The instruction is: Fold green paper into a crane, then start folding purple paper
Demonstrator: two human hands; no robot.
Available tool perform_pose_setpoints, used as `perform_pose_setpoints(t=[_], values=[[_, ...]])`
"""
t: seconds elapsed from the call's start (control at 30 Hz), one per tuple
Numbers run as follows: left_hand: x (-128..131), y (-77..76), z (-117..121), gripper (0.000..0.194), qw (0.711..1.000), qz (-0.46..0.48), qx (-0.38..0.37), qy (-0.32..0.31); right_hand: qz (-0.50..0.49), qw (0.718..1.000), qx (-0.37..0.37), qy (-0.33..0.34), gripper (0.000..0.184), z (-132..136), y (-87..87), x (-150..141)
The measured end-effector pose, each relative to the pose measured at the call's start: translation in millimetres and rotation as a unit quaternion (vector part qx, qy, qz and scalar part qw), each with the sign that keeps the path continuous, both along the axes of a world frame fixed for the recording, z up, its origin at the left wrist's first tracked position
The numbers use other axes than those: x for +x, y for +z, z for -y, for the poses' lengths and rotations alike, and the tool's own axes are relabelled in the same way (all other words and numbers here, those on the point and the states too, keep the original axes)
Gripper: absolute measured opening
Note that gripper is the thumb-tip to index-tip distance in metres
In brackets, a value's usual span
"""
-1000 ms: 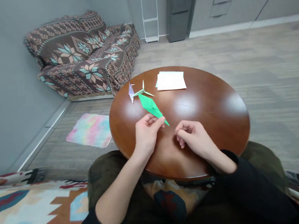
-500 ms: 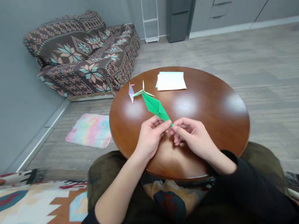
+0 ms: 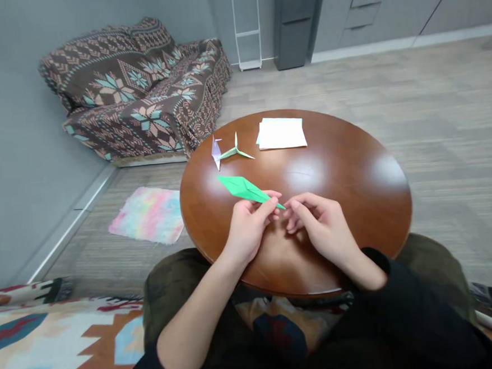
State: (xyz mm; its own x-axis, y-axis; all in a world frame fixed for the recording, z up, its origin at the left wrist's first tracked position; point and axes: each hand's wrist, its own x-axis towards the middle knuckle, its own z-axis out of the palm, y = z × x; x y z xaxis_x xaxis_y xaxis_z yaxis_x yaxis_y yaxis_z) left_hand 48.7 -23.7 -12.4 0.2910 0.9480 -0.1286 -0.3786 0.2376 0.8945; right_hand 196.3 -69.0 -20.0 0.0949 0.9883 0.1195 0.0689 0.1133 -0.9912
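The person's left hand (image 3: 249, 227) grasps a long, diamond-shaped piece of folded green origami paper (image 3: 246, 190), pinching it between thumb and fingers, with one end pointing left and far across the table and the other tip sticking out right of the grip. The right hand (image 3: 321, 227) is loosely curled and relaxed, its fingertips (image 3: 292, 205) just beside that tip, holding nothing that shows. Both hands hover over the near part of a round polished wooden table (image 3: 348, 200). Farther across it, a small lilac paper crane (image 3: 216, 153) stands just beside a pale green folded paper figure (image 3: 235, 149), and to their right lies a stack of white paper (image 3: 281, 132) with a pale green edge showing beneath. On the floor to the left of the table lies a pastel tie-dye cloth (image 3: 149, 215), and beyond it is a sofa draped in a brown patterned throw (image 3: 138, 91). Black sleeves (image 3: 410, 313) cover the forearms nearest the body
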Motion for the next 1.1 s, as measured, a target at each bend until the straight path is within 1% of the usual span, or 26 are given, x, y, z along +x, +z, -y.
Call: perform_pose_setpoints(t=[0.07,0.17,0.33,0.47,0.63,0.77,0.97,1.03,1.1], values=[[-1.2,0.1,0.4,0.025,1.000,-0.008,0.007,-0.006,-0.053,0.998,-0.028,0.024,0.026,-0.8,2.2,0.1],[-1.8,-1.5,0.7,0.024,0.999,-0.018,0.021,-0.017,-0.089,0.993,-0.059,0.051,0.021,-0.6,4.1,-0.2],[-0.3,-4.6,1.0,0.024,0.999,-0.038,0.024,-0.011,-0.070,0.995,-0.058,0.037,0.011,-0.2,5.2,0.5],[1.0,-5.3,1.8,0.029,0.998,-0.056,0.007,0.001,-0.022,0.999,-0.046,0.017,0.008,1.7,4.5,-0.2],[1.7,-5.1,2.4,0.032,0.998,-0.061,0.005,0.010,0.007,1.000,-0.016,0.009,0.012,4.3,2.4,-1.6],[2.4,-4.4,3.7,0.033,0.998,-0.053,0.011,0.019,-0.009,1.000,-0.020,0.012,0.013,3.8,3.2,-1.5],[4.2,-4.9,7.6,0.031,0.996,-0.092,0.017,-0.012,-0.065,0.997,-0.045,0.017,0.010,0.8,7.1,-2.2],[3.4,-5.2,5.8,0.029,0.995,-0.094,0.027,-0.001,-0.076,0.996,-0.051,0.020,0.007,0.0,6.9,-1.7],[0.0,-4.6,1.2,0.027,0.995,-0.087,0.039,0.032,-0.083,0.995,-0.059,0.020,0.004,-0.5,6.0,-0.3]])
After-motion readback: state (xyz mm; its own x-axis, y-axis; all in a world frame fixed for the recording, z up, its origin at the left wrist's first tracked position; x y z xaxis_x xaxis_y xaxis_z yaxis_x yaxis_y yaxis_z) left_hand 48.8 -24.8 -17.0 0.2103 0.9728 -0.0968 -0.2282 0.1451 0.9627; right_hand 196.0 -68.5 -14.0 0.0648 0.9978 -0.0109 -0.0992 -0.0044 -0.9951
